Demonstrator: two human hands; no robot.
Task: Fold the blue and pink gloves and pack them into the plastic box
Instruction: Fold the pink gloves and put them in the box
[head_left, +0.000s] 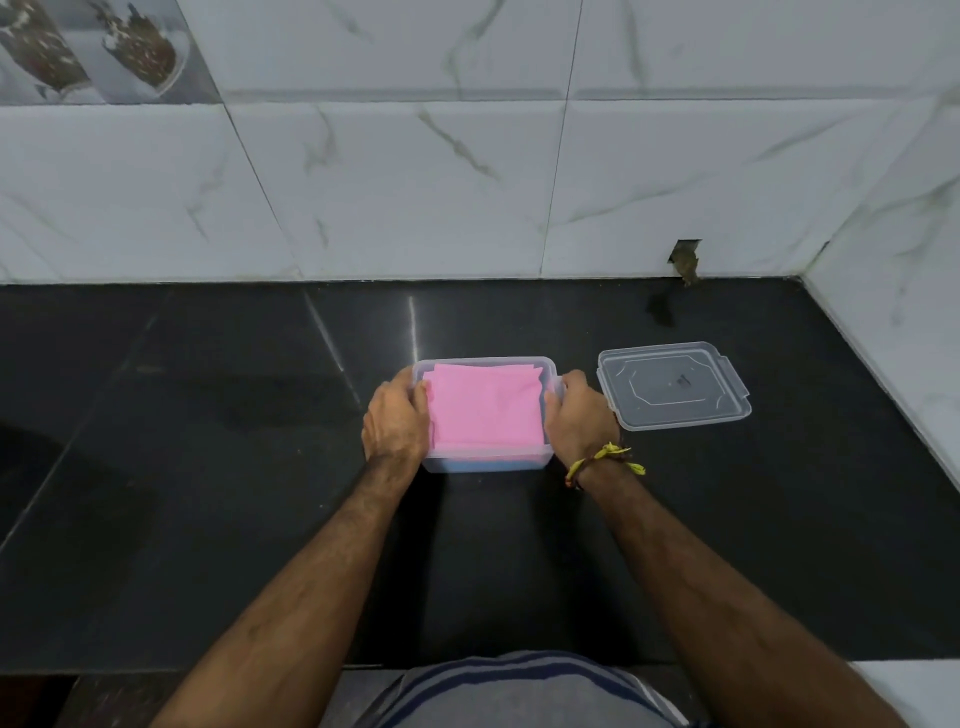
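A clear plastic box (487, 463) stands on the black counter in the middle of the head view. Folded pink gloves (485, 408) lie flat on top inside it. Under them a strip of folded blue gloves (483, 465) shows through the front wall. My left hand (397, 418) grips the box's left side, fingers curled over the rim. The box's right side is held by my right hand (579, 415) in the same way. A yellow thread band sits on my right wrist.
The box's clear lid (672, 387) lies flat on the counter just right of my right hand. White marble-look tiled walls stand behind and to the right. The black counter (208, 441) stretches to the left and in front.
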